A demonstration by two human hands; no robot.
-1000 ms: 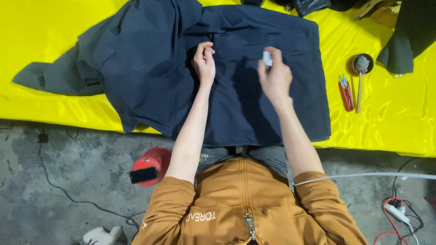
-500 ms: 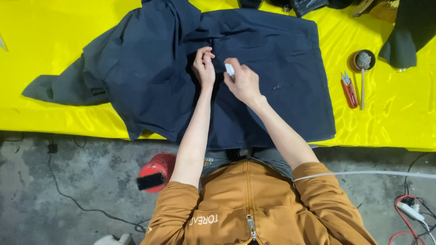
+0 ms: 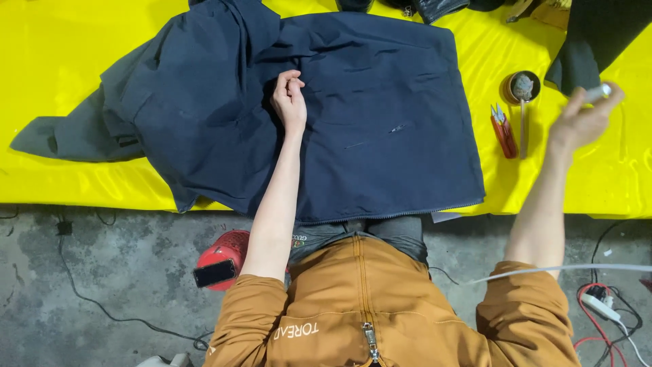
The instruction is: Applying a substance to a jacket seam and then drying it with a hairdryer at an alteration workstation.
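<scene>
A dark navy jacket (image 3: 367, 115) lies spread flat on a yellow table (image 3: 61, 61), one sleeve trailing off to the left. My left hand (image 3: 290, 102) rests on the jacket near its middle, fingers loosely curled, pressing the fabric. My right hand (image 3: 583, 121) is raised off to the right above the yellow surface, pinching a small white object (image 3: 599, 91) between its fingertips. The jacket's zipper edge runs along the near table edge.
Red-handled snips (image 3: 502, 129) and a small round pot with a brush (image 3: 521, 88) sit right of the jacket. Dark garments (image 3: 598, 41) lie at the back right. A red stool with a phone (image 3: 221, 261) stands on the concrete floor; cables (image 3: 604, 299) lie at right.
My right hand has swung from the middle of the jacket out to the right, carrying the white object. The left hand has stayed on the fabric.
</scene>
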